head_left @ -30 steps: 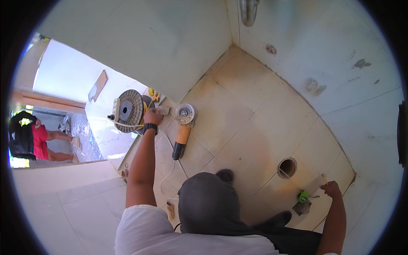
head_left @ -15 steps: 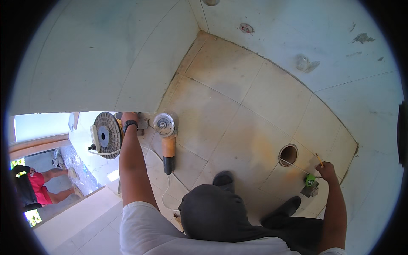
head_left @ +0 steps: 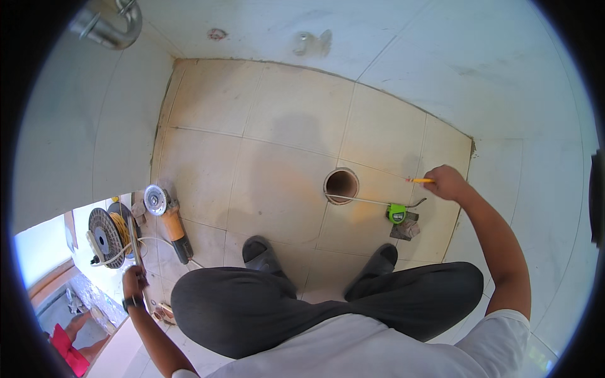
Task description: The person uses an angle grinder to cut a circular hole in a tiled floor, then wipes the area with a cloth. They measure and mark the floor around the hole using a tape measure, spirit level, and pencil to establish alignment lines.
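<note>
The right hand (head_left: pixel 446 183) is pinching a thin yellow pencil (head_left: pixel 422 181), fingers clamped together on it, above the tiled floor (head_left: pixel 283 170) near the right-side wall. The left hand (head_left: pixel 133 281) is closing its fingers around a long, slim, pale bar (head_left: pixel 135 244) beside the cable reel (head_left: pixel 107 238), whose round ribbed plate is facing up. A green tape measure (head_left: pixel 397 214) is lying against a rough grey scrap (head_left: pixel 407 228), its pale strip stretching across the near edge of a round hole (head_left: pixel 341 184). A grinder (head_left: pixel 172 222) with an orange body and a toothed metal disc is lying near the reel. 2 dark sandals (head_left: pixel 258 250) are standing below the hole.
</note>
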{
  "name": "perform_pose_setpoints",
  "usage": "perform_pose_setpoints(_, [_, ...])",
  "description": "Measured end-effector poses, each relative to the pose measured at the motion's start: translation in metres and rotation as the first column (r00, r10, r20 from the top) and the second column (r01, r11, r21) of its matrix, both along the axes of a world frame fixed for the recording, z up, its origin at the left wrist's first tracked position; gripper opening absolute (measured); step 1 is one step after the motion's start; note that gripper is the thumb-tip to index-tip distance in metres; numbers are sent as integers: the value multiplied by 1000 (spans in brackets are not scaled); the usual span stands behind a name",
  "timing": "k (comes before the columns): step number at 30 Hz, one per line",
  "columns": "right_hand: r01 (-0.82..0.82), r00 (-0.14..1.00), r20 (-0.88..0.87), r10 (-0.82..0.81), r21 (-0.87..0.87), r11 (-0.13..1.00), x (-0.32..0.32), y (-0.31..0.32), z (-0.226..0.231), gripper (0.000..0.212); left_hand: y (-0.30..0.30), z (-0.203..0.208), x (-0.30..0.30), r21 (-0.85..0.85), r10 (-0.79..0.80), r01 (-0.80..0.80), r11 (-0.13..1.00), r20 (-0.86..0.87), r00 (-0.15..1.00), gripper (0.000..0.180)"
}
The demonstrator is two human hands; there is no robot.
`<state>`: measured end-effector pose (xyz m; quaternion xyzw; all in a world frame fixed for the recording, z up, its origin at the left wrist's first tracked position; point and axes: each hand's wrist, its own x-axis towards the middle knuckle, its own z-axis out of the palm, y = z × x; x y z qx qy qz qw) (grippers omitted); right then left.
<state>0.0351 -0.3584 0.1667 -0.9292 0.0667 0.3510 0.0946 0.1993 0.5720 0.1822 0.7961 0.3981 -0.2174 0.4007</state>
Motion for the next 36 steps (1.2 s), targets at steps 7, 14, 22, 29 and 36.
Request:
perform_pose_setpoints(7, [-138, 978, 174, 112, 147, 979, -77, 34, -29, 72, -64, 105, -72, -239, -70, 50, 970, -78, 995, 17])
perform_pose_setpoints(14, [-87, 971, 232, 59, 111, 990, -119, 68, -99, 80, -230, 170, 37, -23, -653, 653, 757, -58, 755, 37])
perform_pose_setpoints(22, [-39, 966, 258, 16, 81, 996, -118, 74, -106, 71, -448, 109, 136, -37, -960, 962, 271, -78, 268, 31])
perform_pose_setpoints(29, [20, 924, 352, -151, 350, 937, -115, 44, -118, 64, -547, 2, 149, -110, -961, 957, 269, -105, 258, 25])
perform_pose_setpoints(36, [55, 916, 320, -241, 497, 866, -106, 32, -127, 55, -545, -81, 68, -430, -654, 576, 695, -45, 755, 19])
